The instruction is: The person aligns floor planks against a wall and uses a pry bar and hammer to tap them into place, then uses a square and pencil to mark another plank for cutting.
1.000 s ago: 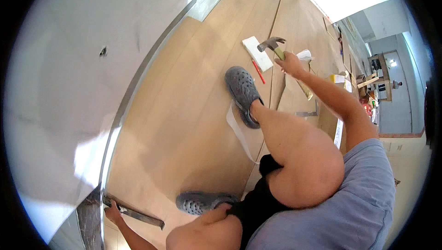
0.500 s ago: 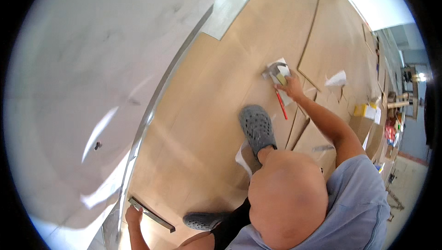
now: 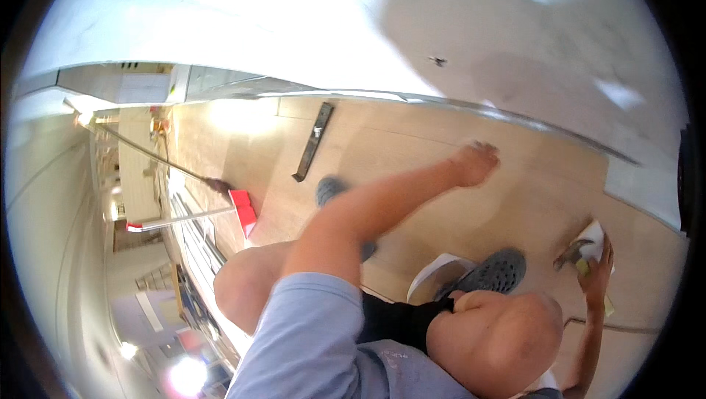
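My left hand (image 3: 474, 164) is stretched out above the wood-look floor, away from the bar. Motion smears its fingers, and no object shows in them. A dark flat pull bar (image 3: 314, 141) with a bent end lies on the boards near the wall, to the left of that hand. At the far right my right hand (image 3: 597, 270) is closed around a hammer (image 3: 572, 254) with a grey head and a yellowish part by the fingers. Under the hammer is a white sheet (image 3: 593, 234). The hammer's handle is mostly hidden by the hand.
A pale wall (image 3: 515, 53) runs along the far side of the floor (image 3: 397, 134). My grey clogs (image 3: 500, 270) stand on the boards, with a curled white strip (image 3: 430, 274) beside one. To the left are a red dustpan (image 3: 243, 213) and a broom (image 3: 217, 184).
My left hand has let go of the pull bar and moved right, toward the hammer. The view has swung left, bringing the dustpan and broom in. My right hand stays at the hammer.
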The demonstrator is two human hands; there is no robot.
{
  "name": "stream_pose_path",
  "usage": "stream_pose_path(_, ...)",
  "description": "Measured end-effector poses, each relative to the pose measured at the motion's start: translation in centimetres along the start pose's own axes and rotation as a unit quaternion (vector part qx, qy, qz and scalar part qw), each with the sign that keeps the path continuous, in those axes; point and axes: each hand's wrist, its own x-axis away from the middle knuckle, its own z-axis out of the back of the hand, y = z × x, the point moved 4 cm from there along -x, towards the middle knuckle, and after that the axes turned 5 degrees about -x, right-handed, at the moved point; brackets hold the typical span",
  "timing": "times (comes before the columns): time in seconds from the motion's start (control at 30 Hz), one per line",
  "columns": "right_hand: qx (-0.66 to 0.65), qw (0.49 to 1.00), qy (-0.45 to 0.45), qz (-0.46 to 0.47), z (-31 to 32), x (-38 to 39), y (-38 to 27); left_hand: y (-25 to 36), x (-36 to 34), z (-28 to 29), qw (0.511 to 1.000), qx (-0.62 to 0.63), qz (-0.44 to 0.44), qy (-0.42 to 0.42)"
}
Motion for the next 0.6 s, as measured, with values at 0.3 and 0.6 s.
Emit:
stream_pose_path(0.3,0.061,0.997,-0.048,0.015,1.9,2.8,1.7,8.7,-8.3,0.0,0.994,0.048,-0.053,0.08)
stream_pose_path(0.6,-0.186,0.867,0.251,-0.389,-3.0,10.9,-3.8,21.4,-15.0,-0.1,0.98,0.163,-0.11,-0.005)
